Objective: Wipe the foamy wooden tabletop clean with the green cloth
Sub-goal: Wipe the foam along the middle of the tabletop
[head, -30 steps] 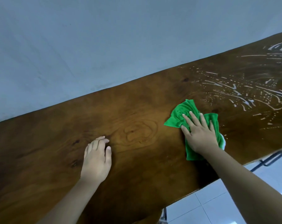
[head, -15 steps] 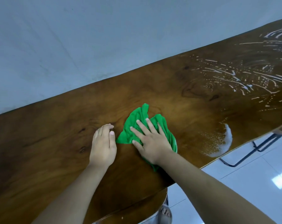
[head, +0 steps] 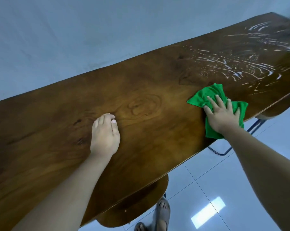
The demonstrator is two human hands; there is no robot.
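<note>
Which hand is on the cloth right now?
The right hand, pressed flat on the green cloth near the table's front edge. The left hand rests on bare wood.

We have a single view, taken from the head, so no second view shares the scene. It looks forward and steeply down onto the wooden tabletop, close above its near edge, and is rolled so that the tabletop runs as a slant from lower left to upper right. Beyond the tabletop's far edge we see a plain wall; below its near edge, the tiled floor. The wide lens bends the tabletop's edges slightly.
</note>
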